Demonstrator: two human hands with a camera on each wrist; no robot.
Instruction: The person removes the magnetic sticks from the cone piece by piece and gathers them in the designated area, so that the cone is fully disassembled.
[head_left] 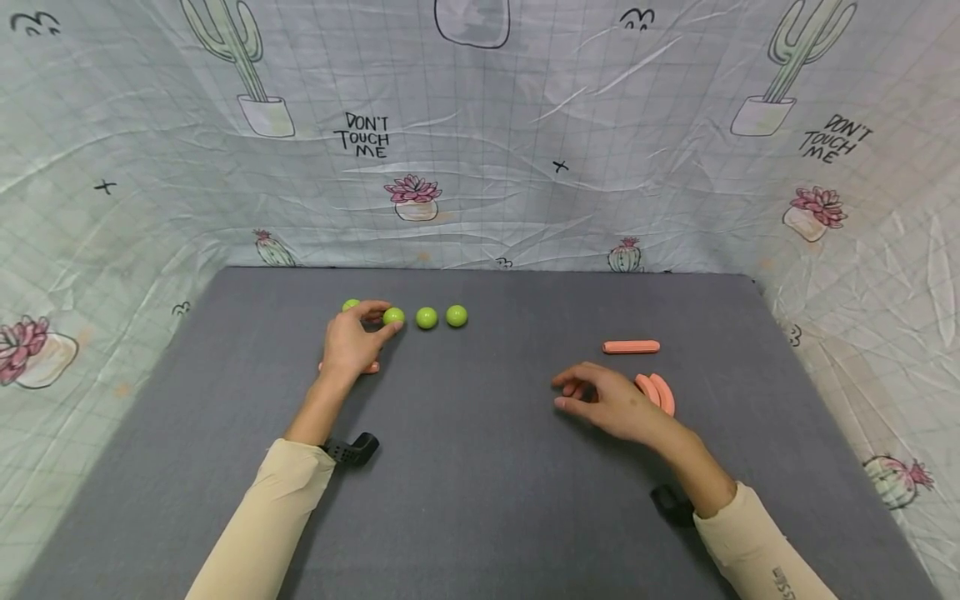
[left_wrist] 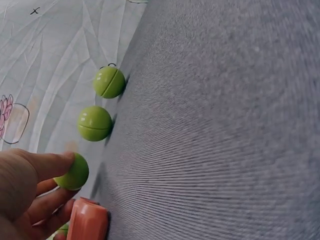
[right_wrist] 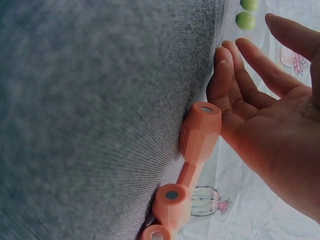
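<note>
A small green ball (head_left: 393,317) is pinched between the thumb and fingers of my left hand (head_left: 349,340), at the far left part of the table; the left wrist view shows this ball (left_wrist: 76,172) close to the surface. Two more green balls, one nearer (head_left: 426,317) and one farther (head_left: 457,315), sit to its right. Another green ball (head_left: 351,305) is partly hidden behind the hand. Beneath that hand lies a mostly covered orange stick (head_left: 372,367). My right hand (head_left: 611,402) hovers with loosely bent fingers, holding nothing, beside curved orange pieces (head_left: 663,394).
A straight orange stick (head_left: 631,347) lies beyond the right hand. The dark grey table (head_left: 480,467) is bordered at the back by a hanging printed cloth (head_left: 495,183). Black bands with small devices sit at the left wrist (head_left: 352,450) and right wrist (head_left: 671,505).
</note>
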